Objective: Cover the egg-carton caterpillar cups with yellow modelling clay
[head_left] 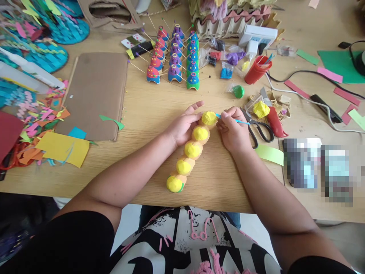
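A strip of egg-carton cups [186, 159], each cup topped with yellow clay, lies slanting across the table in front of me. My left hand [186, 123] grips its far end from the left, thumb against the last cup and a finger stretched out beyond. Pinched in my right hand [234, 128] is a thin blue modelling tool [241, 122], its tip touching the yellow clay on that far cup. The near cup shows a bit of green at its edge. Black-handled scissors [261, 129] and a lump of yellow clay [261, 109] lie just right of my right hand.
Several painted egg-carton caterpillars [175, 57] stand at the back. Bags of coloured clay [232, 58], a red cup [258, 70] and a white power strip [258, 36] with cables are back right. Cardboard [95, 95] and paper scraps [62, 148] cover the left.
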Demonstrator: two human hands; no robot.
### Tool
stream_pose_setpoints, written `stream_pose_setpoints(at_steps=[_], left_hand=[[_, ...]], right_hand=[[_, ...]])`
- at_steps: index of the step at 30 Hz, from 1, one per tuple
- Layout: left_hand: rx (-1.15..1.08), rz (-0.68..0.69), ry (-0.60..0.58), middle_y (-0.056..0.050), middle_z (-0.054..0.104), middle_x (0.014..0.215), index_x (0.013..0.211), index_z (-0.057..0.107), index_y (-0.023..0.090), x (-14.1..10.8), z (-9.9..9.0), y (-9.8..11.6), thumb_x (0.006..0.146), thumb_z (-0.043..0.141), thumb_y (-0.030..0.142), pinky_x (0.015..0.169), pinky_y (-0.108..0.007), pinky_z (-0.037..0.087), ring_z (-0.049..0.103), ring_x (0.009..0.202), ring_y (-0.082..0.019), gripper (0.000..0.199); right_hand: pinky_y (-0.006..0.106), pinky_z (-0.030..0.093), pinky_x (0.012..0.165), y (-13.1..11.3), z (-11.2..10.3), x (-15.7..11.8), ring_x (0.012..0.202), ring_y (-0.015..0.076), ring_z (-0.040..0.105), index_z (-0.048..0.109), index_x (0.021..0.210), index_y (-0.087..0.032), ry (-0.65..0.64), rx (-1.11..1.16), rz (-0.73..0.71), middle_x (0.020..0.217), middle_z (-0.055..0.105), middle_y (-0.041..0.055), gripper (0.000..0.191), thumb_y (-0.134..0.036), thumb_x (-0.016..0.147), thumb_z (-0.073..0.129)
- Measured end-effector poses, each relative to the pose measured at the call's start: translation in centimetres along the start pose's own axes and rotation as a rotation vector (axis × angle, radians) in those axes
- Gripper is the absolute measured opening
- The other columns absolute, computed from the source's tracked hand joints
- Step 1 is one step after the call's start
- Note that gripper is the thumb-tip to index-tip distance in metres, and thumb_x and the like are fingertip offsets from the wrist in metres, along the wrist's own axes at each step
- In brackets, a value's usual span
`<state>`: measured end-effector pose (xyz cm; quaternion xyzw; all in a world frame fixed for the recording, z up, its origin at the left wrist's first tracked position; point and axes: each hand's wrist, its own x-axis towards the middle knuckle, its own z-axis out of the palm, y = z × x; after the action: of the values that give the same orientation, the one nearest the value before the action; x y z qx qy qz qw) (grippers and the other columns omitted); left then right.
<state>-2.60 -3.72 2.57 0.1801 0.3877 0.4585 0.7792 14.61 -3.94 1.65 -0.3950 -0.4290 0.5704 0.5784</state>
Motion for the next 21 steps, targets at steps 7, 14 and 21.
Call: stream_pose_setpoints(at_steps=[7,14,21], left_hand=[[0.036,-0.013,0.015,-0.002,0.08,0.094,0.124,0.071,0.035,0.02,-0.32,0.08,0.087,0.081,0.023,0.089,-0.04,0.056,0.077,0.108,-0.029,0.039],[0.068,0.011,0.014,-0.005,0.08,0.094,0.123,0.07,0.032,0.29,-0.6,0.26,0.083,0.086,0.03,0.088,-0.04,0.059,0.077,0.111,-0.033,0.043],[0.036,0.014,0.015,-0.002,0.078,0.093,0.115,0.071,0.032,0.09,-0.2,0.47,0.083,0.083,0.024,0.088,-0.036,0.057,0.076,0.108,-0.028,0.036]], right_hand=[[0.025,0.035,0.053,0.14,0.08,0.0,0.054,0.0077,0.037,0.046,0.074,-0.025,-0.019,0.023,0.023,0.062,0.039,-0.0099,0.062,-0.061,0.069,0.097],[0.024,0.036,0.052,-0.17,-0.12,0.21,0.054,0.0075,0.035,0.045,0.075,-0.025,-0.03,0.077,0.066,0.063,0.037,-0.0104,0.064,-0.059,0.066,0.098],[0.024,0.047,0.057,-0.01,-0.65,0.45,0.062,0.0095,0.052,0.043,0.079,-0.027,-0.021,0.052,0.046,0.07,0.048,-0.0073,0.059,-0.066,0.078,0.087]])
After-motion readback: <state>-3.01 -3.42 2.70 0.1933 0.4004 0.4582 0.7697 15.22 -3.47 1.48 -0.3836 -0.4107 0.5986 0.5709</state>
